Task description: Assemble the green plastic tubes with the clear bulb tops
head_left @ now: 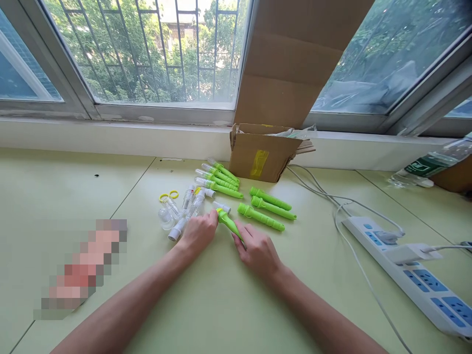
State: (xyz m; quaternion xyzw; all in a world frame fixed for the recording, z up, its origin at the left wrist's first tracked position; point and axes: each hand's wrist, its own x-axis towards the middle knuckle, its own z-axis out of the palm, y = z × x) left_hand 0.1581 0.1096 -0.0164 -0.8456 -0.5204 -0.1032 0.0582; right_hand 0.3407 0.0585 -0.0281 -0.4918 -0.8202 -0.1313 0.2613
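Note:
A bright green plastic tube (pixel 229 224) is held slantwise between my hands, just above the table. My right hand (pixel 261 250) is closed around its lower end. At its upper end, the fingers of my left hand (pixel 201 228) are pinched together, and a bit of yellow shows there. Left of that hand lies a heap of clear plastic tubes (pixel 195 205) with white ends, plus yellow rings (pixel 173 194). To the right are 3 green tubes with threaded ends (pixel 261 217). Further back, several green tubes with clear tops (pixel 221 188) lie in a row.
Behind the green tubes stands an open cardboard box (pixel 263 155). On the right are a white power strip (pixel 398 275) with a plugged charger and cables, and a plastic bottle (pixel 429 164) lying at the back. A blurred patch (pixel 83 268) covers something on the left.

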